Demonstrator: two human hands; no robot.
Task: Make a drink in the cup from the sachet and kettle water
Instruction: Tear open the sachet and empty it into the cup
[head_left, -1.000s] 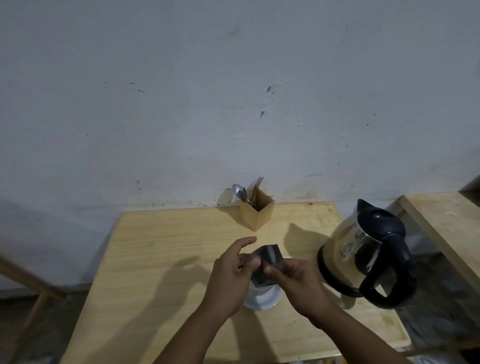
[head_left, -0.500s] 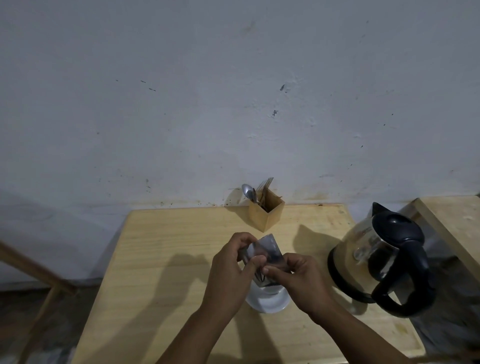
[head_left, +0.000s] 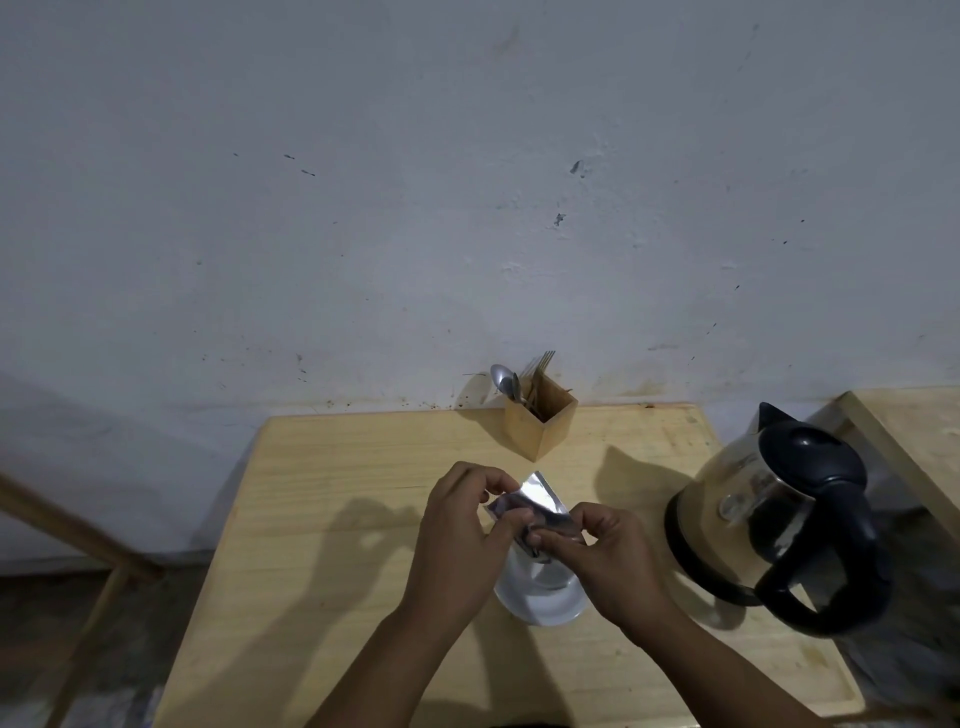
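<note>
A small foil sachet (head_left: 537, 501) is pinched between both hands just above the white cup (head_left: 543, 577). My left hand (head_left: 460, 540) grips its left end and my right hand (head_left: 608, 558) grips its right end. The sachet's silvery flap sticks up toward the wall. The cup stands on a white saucer (head_left: 545, 605) and is mostly hidden behind my hands. A steel kettle (head_left: 769, 519) with a black lid and handle stands to the right of the cup.
A wooden box (head_left: 540, 421) holding a spoon and forks stands at the back of the wooden table (head_left: 322, 519), near the grey wall. A second wooden surface (head_left: 914, 441) lies at the right. A wooden frame (head_left: 78, 540) leans at the left.
The view shifted, so everything sits further right. Both hands closed tighter on the sachet, its flap now bent up and showing silver.
</note>
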